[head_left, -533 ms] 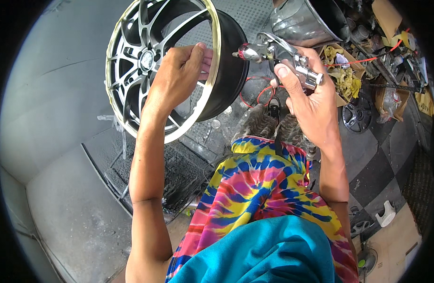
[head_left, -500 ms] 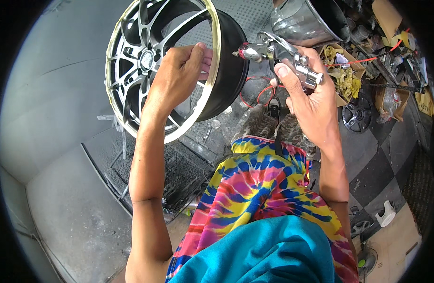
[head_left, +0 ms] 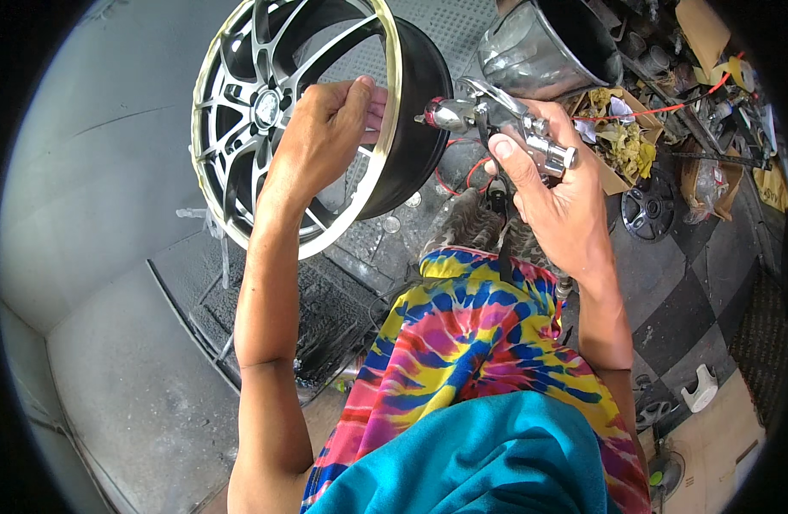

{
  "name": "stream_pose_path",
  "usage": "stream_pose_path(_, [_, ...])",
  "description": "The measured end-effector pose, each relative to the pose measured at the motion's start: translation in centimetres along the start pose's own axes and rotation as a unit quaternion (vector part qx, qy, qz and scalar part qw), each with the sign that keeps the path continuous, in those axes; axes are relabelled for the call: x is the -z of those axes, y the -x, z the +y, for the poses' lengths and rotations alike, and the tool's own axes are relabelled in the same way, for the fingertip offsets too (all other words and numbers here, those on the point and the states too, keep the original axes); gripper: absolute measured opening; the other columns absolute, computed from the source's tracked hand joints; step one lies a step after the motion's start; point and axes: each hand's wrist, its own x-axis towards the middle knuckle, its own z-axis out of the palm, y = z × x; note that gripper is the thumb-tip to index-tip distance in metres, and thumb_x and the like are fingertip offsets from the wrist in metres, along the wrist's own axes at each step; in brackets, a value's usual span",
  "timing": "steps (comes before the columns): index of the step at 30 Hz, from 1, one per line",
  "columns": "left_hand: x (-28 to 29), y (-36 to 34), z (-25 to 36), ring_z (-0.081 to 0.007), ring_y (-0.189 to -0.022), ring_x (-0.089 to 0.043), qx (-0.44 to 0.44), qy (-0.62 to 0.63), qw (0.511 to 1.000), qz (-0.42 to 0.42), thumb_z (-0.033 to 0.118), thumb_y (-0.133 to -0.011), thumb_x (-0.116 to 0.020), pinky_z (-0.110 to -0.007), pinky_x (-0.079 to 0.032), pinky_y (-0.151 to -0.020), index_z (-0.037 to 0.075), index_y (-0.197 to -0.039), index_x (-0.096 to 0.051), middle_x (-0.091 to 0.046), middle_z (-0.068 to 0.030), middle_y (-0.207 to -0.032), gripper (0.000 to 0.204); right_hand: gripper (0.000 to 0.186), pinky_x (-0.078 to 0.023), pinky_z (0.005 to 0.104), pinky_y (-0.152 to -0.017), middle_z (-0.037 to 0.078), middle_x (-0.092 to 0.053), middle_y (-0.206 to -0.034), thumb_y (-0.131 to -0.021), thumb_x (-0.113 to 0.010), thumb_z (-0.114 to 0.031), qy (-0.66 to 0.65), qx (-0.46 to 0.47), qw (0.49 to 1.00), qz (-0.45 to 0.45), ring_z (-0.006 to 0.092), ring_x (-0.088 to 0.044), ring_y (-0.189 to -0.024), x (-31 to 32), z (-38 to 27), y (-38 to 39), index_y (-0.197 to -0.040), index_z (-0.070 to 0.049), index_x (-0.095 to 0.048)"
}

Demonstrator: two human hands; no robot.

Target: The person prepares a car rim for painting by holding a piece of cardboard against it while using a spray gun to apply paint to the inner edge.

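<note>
My right hand (head_left: 565,193) is wrapped round a chrome spray gun (head_left: 497,120), thumb over its near side. Its nozzle points left, close to the wheel's dark barrel without touching. A large metal paint cup (head_left: 531,56) rises beyond the gun, open towards the upper right. Left of it stands a car alloy wheel (head_left: 268,110), silver spokes facing left, with yellowish tape-like edging round the rim. My left hand (head_left: 330,128) is in front of the spokes, palm turned right, fingers loosely out and thumb raised. Nothing shows in it; whether it touches the wheel is unclear.
A red hose (head_left: 471,163) loops on the floor beyond my feet. To the right lie a cardboard box (head_left: 617,178) of crumpled yellow paper, a dark wheel cover (head_left: 648,206) and piled clutter. A wet-looking black panel (head_left: 283,334) lies below the wheel.
My right hand has moved slightly left, carrying the spray gun and its cup closer to the wheel. My left hand and the wheel have stayed in place.
</note>
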Motion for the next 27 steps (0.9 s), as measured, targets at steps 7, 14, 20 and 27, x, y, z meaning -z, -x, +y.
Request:
stream_pose_path(7, [-0.1, -0.1, -0.3, -0.0210, -0.090, -0.077, -0.005, 0.022, 1.000, -0.002, 0.032, -0.119, -0.050, -0.035, -0.065, -0.085, -0.014, -0.119, -0.075, -0.080, -0.0178, -0.097, 0.052, 0.034, -0.058, 0.0345, -0.086, 0.012, -0.077, -0.102, -0.107, -0.075, -0.022, 0.027, 0.022, 0.999, -0.004, 0.0183, -0.074, -0.095, 0.0, 0.9, 0.6, -0.131, -0.001, -0.065])
stream_pose_path(14, [0.0, -0.2, -0.4, -0.0209, -0.088, -0.077, -0.015, 0.019, 1.000, -0.002, 0.031, -0.118, -0.050, -0.035, -0.064, -0.083, -0.014, -0.117, -0.075, -0.080, -0.0177, -0.096, 0.052, 0.034, -0.059, 0.0358, -0.087, 0.014, -0.080, -0.106, -0.106, -0.075, -0.023, 0.023, 0.001, 1.000, -0.012, 0.0211, -0.078, -0.101, -0.3, 1.1, 1.4, -0.131, -0.001, -0.066])
stream_pose_path(20, [-0.1, -0.5, -1.2, -0.0211, -0.087, -0.077, -0.015, 0.016, 1.000, 0.000, 0.031, -0.118, -0.050, -0.035, -0.064, -0.082, -0.015, -0.117, -0.075, -0.080, -0.0176, -0.096, 0.052, 0.035, -0.058, 0.0371, -0.089, 0.015, -0.079, -0.105, -0.106, -0.076, -0.023, 0.017, 0.020, 0.999, -0.021, 0.0226, -0.078, -0.101, -0.4, 1.3, 1.9, -0.131, -0.001, -0.066])
stream_pose_path(27, [0.1, -0.9, -0.8, -0.0227, -0.100, -0.077, 0.000, -0.004, 1.000, -0.021, 0.030, -0.118, -0.051, -0.037, -0.067, -0.091, -0.013, -0.119, -0.075, -0.079, -0.0187, -0.106, 0.050, 0.033, -0.057, 0.0363, -0.090, 0.014, -0.078, -0.105, -0.106, -0.074, -0.021, 0.016, 0.014, 0.999, -0.031, 0.0205, -0.075, -0.099, -0.5, 1.7, 2.6, -0.130, 0.000, -0.066])
